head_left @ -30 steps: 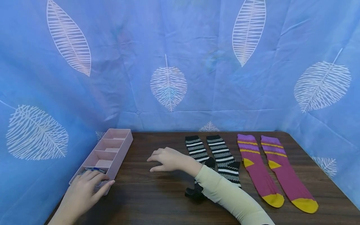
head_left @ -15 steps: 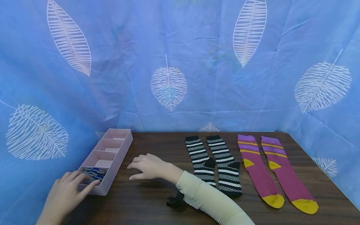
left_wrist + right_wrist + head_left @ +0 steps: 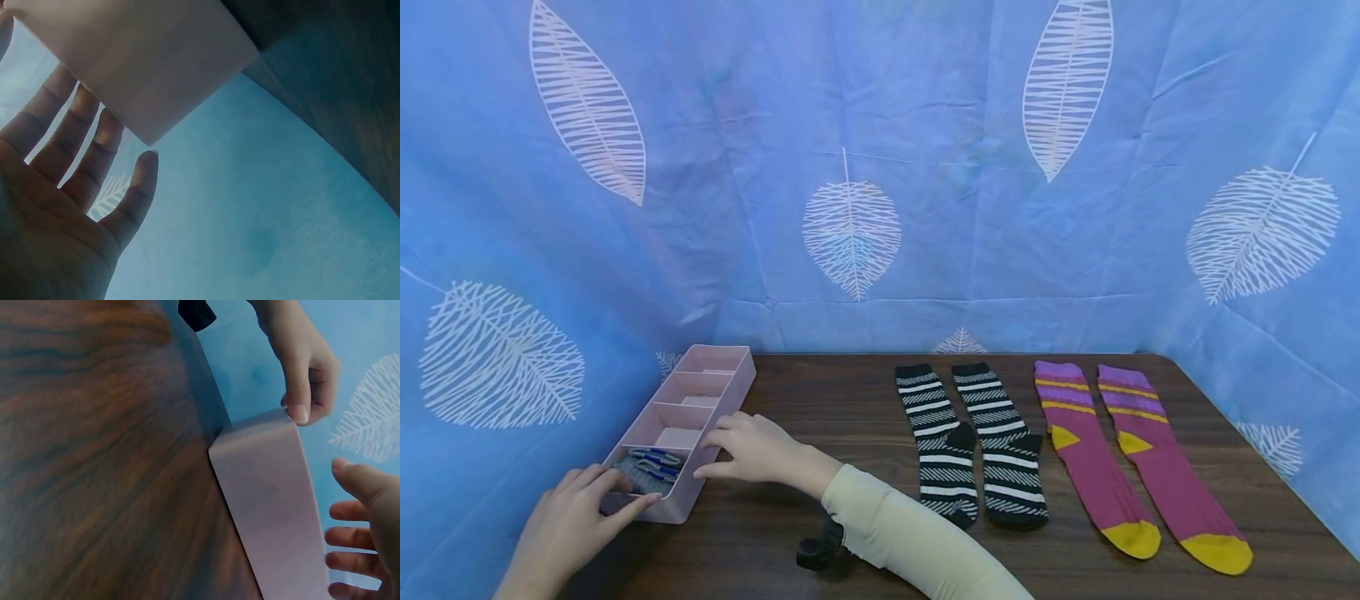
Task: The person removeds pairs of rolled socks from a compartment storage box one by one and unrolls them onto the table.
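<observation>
My left hand (image 3: 561,525) is at the near left corner of a long pink divided storage box (image 3: 681,500), its thumb and fingers bent over the rim. In the left wrist view some fingertips pass behind the box wall (image 3: 144,62). Thin blue and clear pen-like pieces (image 3: 655,462) lie in the nearest compartment, too small to tell surely. My right hand (image 3: 752,450) is beside the box's right wall, fingers spread and loosely bent, holding nothing. From the right wrist view, its thumb (image 3: 359,481) is a little apart from the box edge.
On the brown wooden table (image 3: 820,387) lie two black-and-white striped socks (image 3: 943,471) (image 3: 1011,467). Two maroon, purple and yellow socks (image 3: 1101,475) (image 3: 1180,483) are farther right. A blue leaf-print cloth (image 3: 925,208) hangs at the back and sides.
My left hand has drawn back from above the near compartment to the box's near corner, uncovering the blue pieces. My right hand has moved left across the table to the box's right wall.
</observation>
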`<state>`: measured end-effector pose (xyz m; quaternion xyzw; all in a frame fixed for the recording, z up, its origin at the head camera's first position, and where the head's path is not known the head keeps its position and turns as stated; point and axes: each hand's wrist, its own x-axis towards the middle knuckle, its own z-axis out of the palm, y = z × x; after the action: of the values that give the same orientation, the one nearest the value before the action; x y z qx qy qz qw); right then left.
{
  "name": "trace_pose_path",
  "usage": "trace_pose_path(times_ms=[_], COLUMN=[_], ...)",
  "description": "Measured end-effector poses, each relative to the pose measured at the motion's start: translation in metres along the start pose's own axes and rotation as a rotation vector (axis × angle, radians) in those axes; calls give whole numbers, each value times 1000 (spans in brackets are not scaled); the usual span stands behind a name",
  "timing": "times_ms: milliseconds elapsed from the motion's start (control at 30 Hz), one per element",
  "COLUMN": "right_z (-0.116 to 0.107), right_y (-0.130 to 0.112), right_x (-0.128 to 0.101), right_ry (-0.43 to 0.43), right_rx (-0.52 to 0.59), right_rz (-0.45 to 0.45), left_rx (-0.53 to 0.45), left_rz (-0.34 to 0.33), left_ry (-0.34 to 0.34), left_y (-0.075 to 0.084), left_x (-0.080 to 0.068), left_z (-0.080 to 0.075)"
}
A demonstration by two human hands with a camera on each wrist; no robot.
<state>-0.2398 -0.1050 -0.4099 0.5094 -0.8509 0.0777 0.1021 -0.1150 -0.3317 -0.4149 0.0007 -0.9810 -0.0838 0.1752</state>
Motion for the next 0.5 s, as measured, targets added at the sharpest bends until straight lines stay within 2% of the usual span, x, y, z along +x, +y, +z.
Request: trace_pose_path(times_ms=[100, 167, 300, 500], right_z=[5, 9, 16, 18], right_y=[-8, -13, -23, -33], right_x=[9, 14, 20, 28], right_ry=[22, 35, 55, 59], right_rx=[-1, 17, 43, 23], right_rz=[26, 56, 116, 151], left_rx=[0, 1, 4, 0], left_rz=[44, 54, 41, 2], left_ry=[75, 100, 91, 45], left_y=[-1, -2, -3, -3], left_x=[-1, -2, -3, -2], left_z=[4, 5, 6, 6])
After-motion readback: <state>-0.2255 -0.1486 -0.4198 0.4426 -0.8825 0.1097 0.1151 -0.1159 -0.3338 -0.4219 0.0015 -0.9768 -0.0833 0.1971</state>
